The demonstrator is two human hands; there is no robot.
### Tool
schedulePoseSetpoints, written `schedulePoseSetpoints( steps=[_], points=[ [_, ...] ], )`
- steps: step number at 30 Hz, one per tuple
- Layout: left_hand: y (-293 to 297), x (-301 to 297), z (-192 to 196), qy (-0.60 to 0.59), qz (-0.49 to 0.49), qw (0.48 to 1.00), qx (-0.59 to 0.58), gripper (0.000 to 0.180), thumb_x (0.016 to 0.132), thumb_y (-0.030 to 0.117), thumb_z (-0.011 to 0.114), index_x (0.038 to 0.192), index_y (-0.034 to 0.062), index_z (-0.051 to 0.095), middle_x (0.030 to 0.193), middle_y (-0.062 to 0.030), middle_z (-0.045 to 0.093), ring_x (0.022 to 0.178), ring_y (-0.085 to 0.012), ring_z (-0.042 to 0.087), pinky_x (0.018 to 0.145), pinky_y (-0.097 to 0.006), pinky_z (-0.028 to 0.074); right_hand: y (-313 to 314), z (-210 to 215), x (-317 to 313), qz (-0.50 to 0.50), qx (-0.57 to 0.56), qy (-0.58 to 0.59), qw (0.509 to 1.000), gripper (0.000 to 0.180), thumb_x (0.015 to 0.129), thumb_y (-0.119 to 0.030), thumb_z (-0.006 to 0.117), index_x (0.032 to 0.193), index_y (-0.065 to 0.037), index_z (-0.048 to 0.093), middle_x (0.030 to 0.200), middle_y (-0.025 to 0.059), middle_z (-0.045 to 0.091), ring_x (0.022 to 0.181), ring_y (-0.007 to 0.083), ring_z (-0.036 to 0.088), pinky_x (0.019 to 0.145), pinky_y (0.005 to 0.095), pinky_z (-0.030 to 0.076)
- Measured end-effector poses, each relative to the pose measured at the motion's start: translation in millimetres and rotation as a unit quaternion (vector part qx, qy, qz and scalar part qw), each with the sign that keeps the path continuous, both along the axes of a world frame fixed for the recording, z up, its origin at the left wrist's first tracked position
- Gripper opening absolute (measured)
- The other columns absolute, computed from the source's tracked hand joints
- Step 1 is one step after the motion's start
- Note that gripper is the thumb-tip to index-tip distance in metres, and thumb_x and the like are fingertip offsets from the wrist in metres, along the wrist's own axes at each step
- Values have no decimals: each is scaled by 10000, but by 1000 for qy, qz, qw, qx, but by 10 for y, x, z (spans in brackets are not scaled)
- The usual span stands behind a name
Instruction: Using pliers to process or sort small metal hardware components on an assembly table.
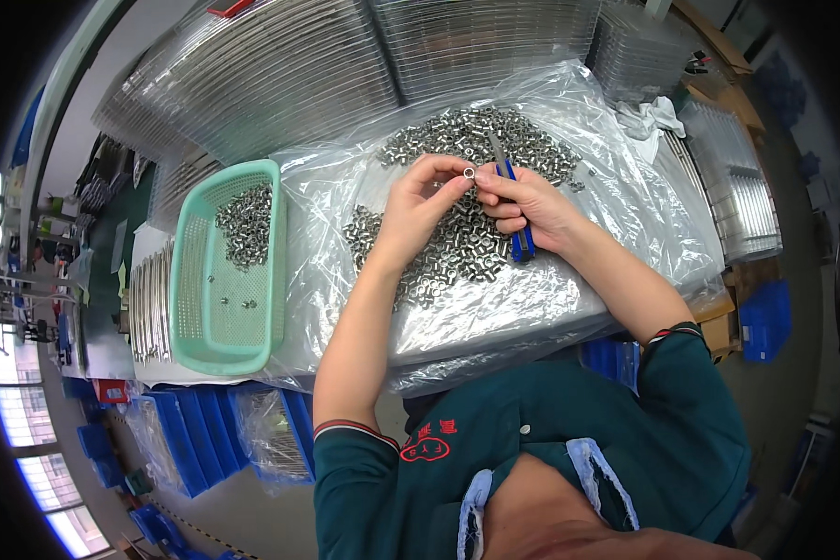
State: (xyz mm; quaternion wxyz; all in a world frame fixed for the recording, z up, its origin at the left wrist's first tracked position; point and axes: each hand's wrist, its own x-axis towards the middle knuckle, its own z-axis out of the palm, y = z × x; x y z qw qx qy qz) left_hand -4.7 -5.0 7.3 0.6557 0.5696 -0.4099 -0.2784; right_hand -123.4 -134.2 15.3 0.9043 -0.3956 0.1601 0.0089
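Observation:
Over a wide pile of small silvery metal fittings [462, 247], my two hands meet. My left hand [420, 207] is closed, its thumb and forefinger pinching one small ring-shaped metal fitting [469, 174] with its round hole showing. From the other side my right hand [541, 207] touches the same fitting with thumb and forefinger. A blue utility knife [523, 242] is held in the right hand's fingers, its grey blade end pointing away from me. Left of my arms, a mint-green plastic basket [278, 271] holds a heap of similar fittings at its far end and a few loose ones nearer.
Clear plastic sheeting [644, 215] covers the table under the pile. Tall stacks of clear trays [280, 79] line the back, with more trays [733, 177] at the right. Blue bins [191, 439] stand below the front left edge. A white cloth [658, 117] lies back right.

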Motion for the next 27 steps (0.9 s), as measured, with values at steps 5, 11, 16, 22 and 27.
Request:
schedulePoseSetpoints(
  steps=[5,11,16,22,27],
  points=[
    [6,-69,58,-244,87,966,3,172,778,55,630,944,39,592,923,-37,564,770,-91,547,666,-215,439,2,-4,0,3,-34,-12,999,158,856,-231,580,847,-92,505,679,-50,463,464,-22,334,353,121,241],
    [5,-82,27,-189,149,970,-31,106,798,76,624,879,17,591,893,-43,564,659,-99,546,632,-216,441,-13,-28,16,-6,25,0,1000,248,893,-276,514,971,-42,541,672,-55,451,461,-22,320,355,121,241],
    [107,120,-109,-178,207,962,-6,93,830,102,567,878,32,604,849,-67,548,641,-133,525,583,-245,437,-3,7,24,12,42,0,999,290,922,-266,455,1009,3,517,642,-51,437,445,-16,314,346,123,245],
    [-10,-86,44,-269,155,950,-27,97,793,102,623,862,35,618,874,-75,562,727,-155,570,636,-265,462,-38,-59,7,11,38,-3,999,224,887,-258,528,952,-43,531,670,-56,462,459,-23,333,354,120,255],
    [-11,-92,17,-318,144,937,-13,159,749,112,665,899,63,645,884,-65,566,783,-176,576,655,-279,470,-22,-25,10,9,31,6,999,146,864,-220,570,830,-93,507,677,-51,481,459,-23,350,351,120,263]
  ],
)
